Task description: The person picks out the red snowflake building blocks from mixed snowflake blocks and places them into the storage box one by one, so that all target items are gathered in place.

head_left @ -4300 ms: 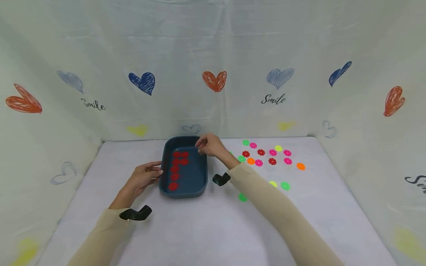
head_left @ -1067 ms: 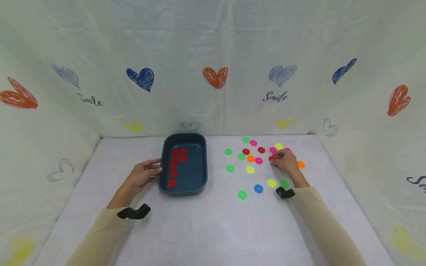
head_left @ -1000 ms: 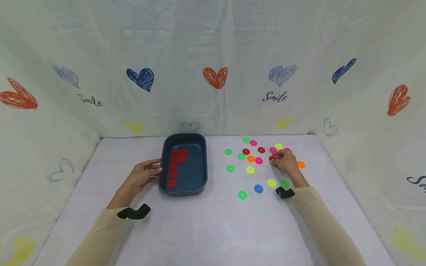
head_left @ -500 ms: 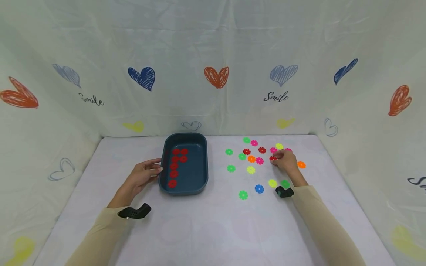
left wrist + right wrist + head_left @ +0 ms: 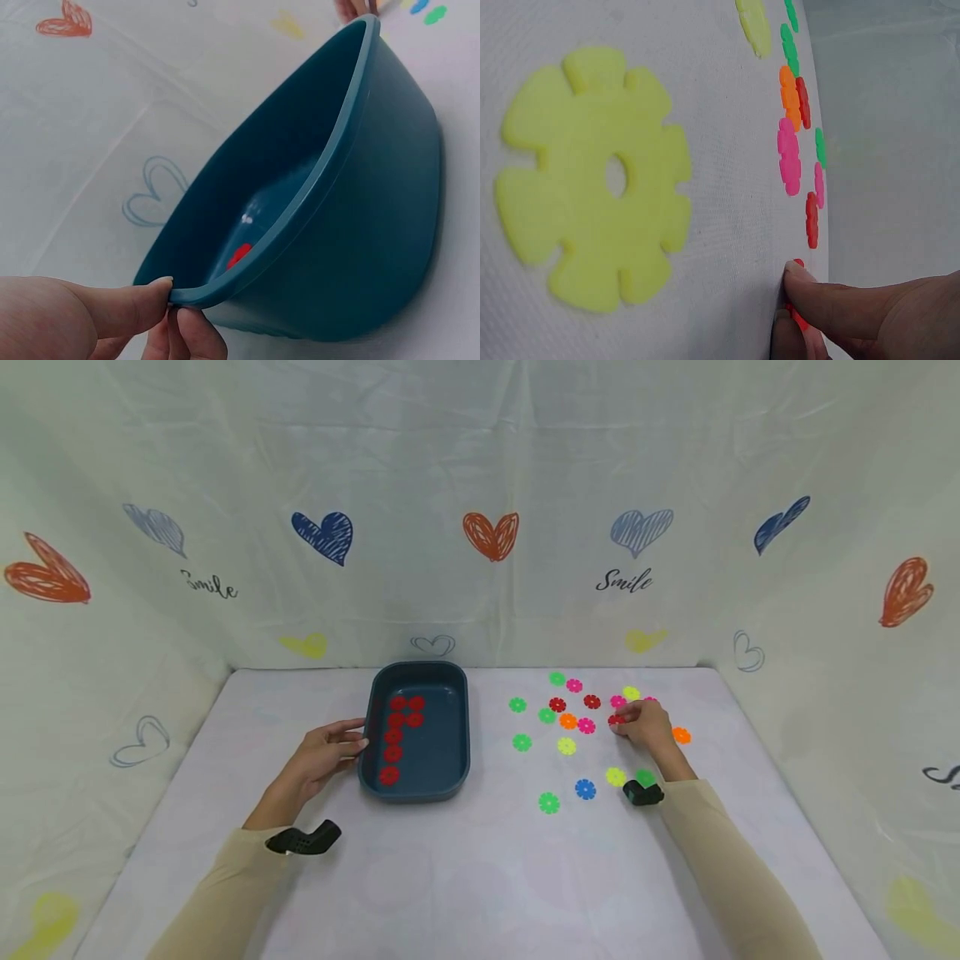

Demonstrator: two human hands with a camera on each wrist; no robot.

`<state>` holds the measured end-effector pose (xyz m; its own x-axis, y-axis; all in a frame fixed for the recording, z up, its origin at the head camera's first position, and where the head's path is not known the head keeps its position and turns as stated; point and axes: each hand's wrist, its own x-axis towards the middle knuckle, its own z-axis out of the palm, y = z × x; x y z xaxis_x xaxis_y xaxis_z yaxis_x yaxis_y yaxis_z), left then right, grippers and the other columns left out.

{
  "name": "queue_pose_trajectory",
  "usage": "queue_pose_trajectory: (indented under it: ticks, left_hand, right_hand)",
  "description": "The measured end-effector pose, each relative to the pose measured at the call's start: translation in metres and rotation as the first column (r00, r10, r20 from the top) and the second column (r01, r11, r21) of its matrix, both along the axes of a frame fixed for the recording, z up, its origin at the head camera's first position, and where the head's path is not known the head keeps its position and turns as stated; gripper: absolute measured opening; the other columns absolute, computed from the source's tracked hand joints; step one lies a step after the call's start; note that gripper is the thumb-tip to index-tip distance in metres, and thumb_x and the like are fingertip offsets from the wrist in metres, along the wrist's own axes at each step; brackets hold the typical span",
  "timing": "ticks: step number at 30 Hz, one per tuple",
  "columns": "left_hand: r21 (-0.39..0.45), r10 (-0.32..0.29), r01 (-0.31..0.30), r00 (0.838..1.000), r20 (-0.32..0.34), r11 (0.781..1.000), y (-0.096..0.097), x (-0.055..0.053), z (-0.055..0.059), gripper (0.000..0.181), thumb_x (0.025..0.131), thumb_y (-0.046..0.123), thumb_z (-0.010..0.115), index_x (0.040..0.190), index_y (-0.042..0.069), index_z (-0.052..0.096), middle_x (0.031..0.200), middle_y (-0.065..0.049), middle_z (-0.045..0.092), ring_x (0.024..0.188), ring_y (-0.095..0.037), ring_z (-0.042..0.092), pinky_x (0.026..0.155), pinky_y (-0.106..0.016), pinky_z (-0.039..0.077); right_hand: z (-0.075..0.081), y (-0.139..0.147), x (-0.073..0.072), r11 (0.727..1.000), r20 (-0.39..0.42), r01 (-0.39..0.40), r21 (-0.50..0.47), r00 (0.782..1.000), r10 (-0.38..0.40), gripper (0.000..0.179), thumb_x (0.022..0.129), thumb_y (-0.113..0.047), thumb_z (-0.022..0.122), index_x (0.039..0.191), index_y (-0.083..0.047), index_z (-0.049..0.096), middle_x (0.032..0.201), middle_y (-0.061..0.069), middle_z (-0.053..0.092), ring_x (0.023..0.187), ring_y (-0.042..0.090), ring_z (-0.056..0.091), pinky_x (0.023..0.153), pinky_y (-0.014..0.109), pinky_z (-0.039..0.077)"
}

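Note:
A dark teal plastic basin (image 5: 438,768) stands on the table, with several red flower-shaped discs (image 5: 393,737) laid in lines on its floor. My left hand (image 5: 322,758) pinches the basin's near-left rim between thumb and fingers; the left wrist view shows the thumb over the rim (image 5: 199,295). To the right, my right hand (image 5: 647,727) has thumb and fingertips pinched at the edges of a red notched disc (image 5: 615,720), partly hidden by the hand. In the right wrist view that red disc (image 5: 799,321) shows between thumb and finger, close to the tabletop.
Loose discs lie around the right hand: two more red ones (image 5: 557,704), several green (image 5: 550,802), pink, yellow (image 5: 567,746) and orange ones, and a blue one (image 5: 585,789). A printed cloth (image 5: 487,602) hangs behind the white table (image 5: 465,885).
Since the oldest frame, my right hand has moved from over the basin to the red disc at the right. Over the last second both hands stay nearly still; the left keeps the rim.

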<state>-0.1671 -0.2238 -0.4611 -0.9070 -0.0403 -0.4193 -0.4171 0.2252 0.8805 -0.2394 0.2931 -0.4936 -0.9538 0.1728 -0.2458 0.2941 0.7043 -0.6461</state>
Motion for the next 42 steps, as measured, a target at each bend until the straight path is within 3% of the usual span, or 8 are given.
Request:
queue_pose_trajectory:
  ticks: [6,19,27,34,42]
  left_hand:
    - [0.001,-0.003,0.003,1.0,-0.009,1.0,0.0,0.001,-0.001,0.055,0.105,0.002,0.062,0.158,-0.002,0.045,0.127,-0.014,0.058,0.092,-0.011,0.06,0.078,-0.022,0.056]
    - [0.026,-0.005,0.005,1.0,-0.016,1.0,0.002,-0.002,-0.003,0.057,0.104,0.001,0.064,0.158,-0.003,0.044,0.125,-0.013,0.059,0.091,-0.011,0.06,0.078,-0.023,0.056]
    - [0.026,-0.005,0.005,1.0,-0.012,1.0,0.001,0.0,-0.002,0.057,0.105,0.002,0.063,0.158,-0.003,0.043,0.124,-0.013,0.057,0.092,-0.012,0.06,0.079,-0.021,0.056]
    - [0.035,-0.009,0.009,1.0,-0.013,0.999,0.0,0.002,-0.001,0.058,0.105,0.002,0.063,0.158,-0.004,0.042,0.124,-0.012,0.057,0.091,-0.01,0.06,0.077,-0.02,0.056]
    - [0.028,-0.011,0.011,1.0,-0.013,1.0,-0.001,0.001,0.0,0.057,0.105,0.002,0.063,0.158,-0.004,0.042,0.122,-0.011,0.058,0.091,-0.011,0.059,0.077,-0.021,0.056]
  right_hand:
    - [0.001,0.001,-0.001,1.0,0.004,0.002,0.007,1.0,-0.002,0.034,0.095,-0.005,0.078,0.125,0.008,0.068,0.107,0.022,0.066,0.095,0.032,0.059,0.079,0.031,0.053]
    - [0.003,0.003,0.006,0.999,-0.018,0.032,-0.009,0.999,-0.032,0.035,0.095,-0.004,0.077,0.126,0.009,0.067,0.111,0.025,0.064,0.101,0.037,0.057,0.086,0.038,0.054]
    - [0.005,0.003,0.009,0.999,-0.045,0.008,-0.047,0.999,-0.01,0.032,0.095,0.0,0.074,0.125,0.01,0.068,0.109,0.025,0.066,0.097,0.034,0.059,0.075,0.028,0.051]
    - [0.003,0.002,0.01,0.999,-0.043,0.005,-0.036,0.999,-0.006,0.029,0.096,0.001,0.073,0.123,0.007,0.069,0.106,0.022,0.065,0.095,0.032,0.058,0.075,0.027,0.051]
    - [0.004,-0.002,0.012,0.995,-0.03,0.009,-0.097,0.999,-0.012,0.028,0.096,0.0,0.073,0.123,0.007,0.07,0.106,0.02,0.066,0.094,0.03,0.06,0.073,0.022,0.054]
